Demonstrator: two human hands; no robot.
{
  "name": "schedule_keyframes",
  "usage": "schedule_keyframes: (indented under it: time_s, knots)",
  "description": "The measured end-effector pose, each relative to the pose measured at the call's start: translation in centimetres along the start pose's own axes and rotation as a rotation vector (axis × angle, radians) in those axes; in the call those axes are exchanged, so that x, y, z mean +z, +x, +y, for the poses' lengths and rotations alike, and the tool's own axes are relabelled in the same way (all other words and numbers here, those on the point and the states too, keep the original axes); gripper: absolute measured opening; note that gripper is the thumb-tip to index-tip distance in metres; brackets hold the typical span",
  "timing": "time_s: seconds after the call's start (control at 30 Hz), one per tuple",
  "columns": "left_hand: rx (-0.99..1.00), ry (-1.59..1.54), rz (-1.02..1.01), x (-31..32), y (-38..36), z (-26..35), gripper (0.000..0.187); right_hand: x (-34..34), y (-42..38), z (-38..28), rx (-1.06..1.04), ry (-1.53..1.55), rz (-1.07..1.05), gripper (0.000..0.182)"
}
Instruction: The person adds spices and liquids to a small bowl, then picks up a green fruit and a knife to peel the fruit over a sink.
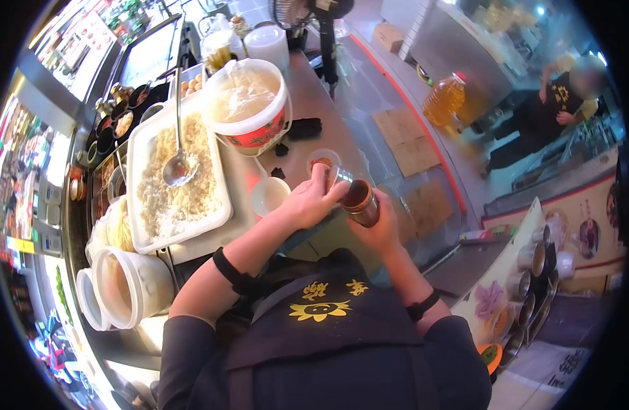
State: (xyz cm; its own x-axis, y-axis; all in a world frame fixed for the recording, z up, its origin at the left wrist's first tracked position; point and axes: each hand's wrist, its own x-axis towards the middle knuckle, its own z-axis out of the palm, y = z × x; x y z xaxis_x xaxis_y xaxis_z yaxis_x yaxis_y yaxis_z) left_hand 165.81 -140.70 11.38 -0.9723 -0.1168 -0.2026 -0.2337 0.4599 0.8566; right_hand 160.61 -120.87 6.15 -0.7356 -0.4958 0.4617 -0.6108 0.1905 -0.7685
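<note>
In front of my chest, my right hand is wrapped round a jar with dark reddish-brown contents, its open mouth tilted toward my left hand. My left hand grips a short, shiny see-through piece, like a jar top, close to the jar's rim. Just beyond my left fingers is a clear cup with something red in it. A pale, round tub stands on the counter beside my left wrist.
On the counter, a white tray of pale crumbly food holds a metal ladle. Behind it stands a red-and-white bucket. White tubs are at lower left. An oil jug and another person are at right.
</note>
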Motion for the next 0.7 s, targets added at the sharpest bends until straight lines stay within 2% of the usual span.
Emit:
schedule_keyframes:
  time_s: [0.03,0.1,0.17,0.2,0.27,0.4,0.47,0.5,0.57,0.7]
  knots:
    - [0.028,0.164,-0.044,0.8,0.4,0.6,0.060,-0.2,-0.4,0.1,0.016,-0.008,0.018,0.066]
    - [-0.012,0.142,-0.096,1.9,1.1,0.9,0.061,-0.7,-0.8,0.5,0.007,-0.082,0.107,0.067]
    - [0.139,0.294,-0.142,2.9,2.2,0.1,0.061,-1.7,-0.9,0.6,-0.003,-0.148,0.124,0.067]
    - [0.148,0.299,-0.155,3.1,2.3,1.2,0.061,-2.2,-1.0,0.7,-0.029,-0.207,0.116,0.067]
    - [0.024,0.197,-0.185,3.3,2.1,4.0,0.062,-2.6,-1.5,1.0,-0.014,-0.227,0.145,0.067]
    - [0.136,0.256,-0.172,4.9,3.6,2.6,0.056,-3.7,-1.6,0.7,-0.013,-0.281,0.188,0.065]
    - [0.482,0.478,-0.108,5.3,3.9,2.0,0.039,-4.3,-1.4,0.5,-0.023,-0.305,0.188,0.064]
    - [0.486,0.480,-0.109,5.5,3.9,1.8,0.039,-4.6,-1.4,0.3,-0.035,-0.328,0.182,0.063]
    - [0.807,0.726,0.066,5.6,4.0,1.8,0.028,-5.0,-1.0,0.2,-0.059,-0.345,0.182,0.063]
    - [0.895,0.705,0.162,5.7,3.9,2.1,0.036,-5.9,-0.5,-0.4,-0.100,-0.348,0.143,0.063]
